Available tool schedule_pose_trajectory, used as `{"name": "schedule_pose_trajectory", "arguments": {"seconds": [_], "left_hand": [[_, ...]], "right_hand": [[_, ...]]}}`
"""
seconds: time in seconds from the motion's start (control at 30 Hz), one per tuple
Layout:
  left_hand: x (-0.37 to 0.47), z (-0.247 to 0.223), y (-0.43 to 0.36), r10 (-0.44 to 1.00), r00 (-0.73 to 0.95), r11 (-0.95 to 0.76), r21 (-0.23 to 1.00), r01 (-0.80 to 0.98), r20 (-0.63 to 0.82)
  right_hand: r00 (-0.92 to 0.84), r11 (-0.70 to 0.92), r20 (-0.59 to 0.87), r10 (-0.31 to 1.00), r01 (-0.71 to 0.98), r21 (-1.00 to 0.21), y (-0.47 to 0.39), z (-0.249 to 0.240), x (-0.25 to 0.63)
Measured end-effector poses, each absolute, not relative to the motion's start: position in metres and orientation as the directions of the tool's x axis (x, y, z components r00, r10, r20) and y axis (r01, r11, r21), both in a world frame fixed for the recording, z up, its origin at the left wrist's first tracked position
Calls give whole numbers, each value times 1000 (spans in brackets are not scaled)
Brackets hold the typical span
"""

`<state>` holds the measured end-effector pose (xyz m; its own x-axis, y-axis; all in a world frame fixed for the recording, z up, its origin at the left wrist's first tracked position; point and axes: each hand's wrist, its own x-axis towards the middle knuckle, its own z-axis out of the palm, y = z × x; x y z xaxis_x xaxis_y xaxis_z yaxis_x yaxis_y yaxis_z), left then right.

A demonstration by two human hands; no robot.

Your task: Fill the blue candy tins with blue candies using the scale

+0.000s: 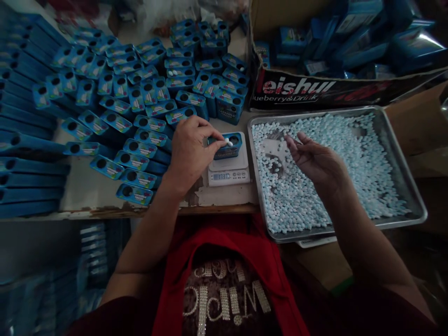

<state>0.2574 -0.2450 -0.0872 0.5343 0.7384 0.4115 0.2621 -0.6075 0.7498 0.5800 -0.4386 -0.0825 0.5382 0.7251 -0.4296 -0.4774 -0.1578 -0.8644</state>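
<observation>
Left hand (191, 156): thumb and forefinger tips nearly together at white tablets (228, 142) atop blue tin (230, 152); cannot tell whether pinching. Tin sits on small scale (238, 164), display lit. Right hand (319, 161): fingers half curled above metal tray (403, 158) of pale-blue pellets (374, 175); cannot tell whether gripping any. Tray rim just beside scale. Open-holed tins (135, 161) crowd left hand's other side. Behind tray, printed carton (336, 91) blocks far side. Far left, stacked tins (28, 179).

The left hand (192, 145) has its fingertips at white tablets (229, 143) on a blue tin (228, 152), which sits on a digital scale (229, 177). The right hand (318, 161) is over a metal tray (403, 165) of pale tablets (366, 172).
</observation>
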Motion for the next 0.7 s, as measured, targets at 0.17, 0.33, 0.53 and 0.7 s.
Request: {"name": "schedule_pose_trajectory", "arguments": {"seconds": [0.17, 0.33, 0.53, 0.7], "left_hand": [[284, -81, -245, 707, 581, -627, 738, 250, 404], [257, -55, -256, 704, 475, -696, 644, 317, 528], [201, -36, -274, 726, 345, -684, 571, 454, 595], [193, -31, -282, 768, 313, -635, 605, 480, 559]], "right_hand": [[492, -132, -411, 768, -506, -852, -438, -74, 557], [249, -264, -468, 848, -568, -779, -443, -76, 541], [200, -438, -589, 783, -494, -751, -438, -77, 538], [173, -412, -489, 855, -345, -843, -412, -44, 540]]}}
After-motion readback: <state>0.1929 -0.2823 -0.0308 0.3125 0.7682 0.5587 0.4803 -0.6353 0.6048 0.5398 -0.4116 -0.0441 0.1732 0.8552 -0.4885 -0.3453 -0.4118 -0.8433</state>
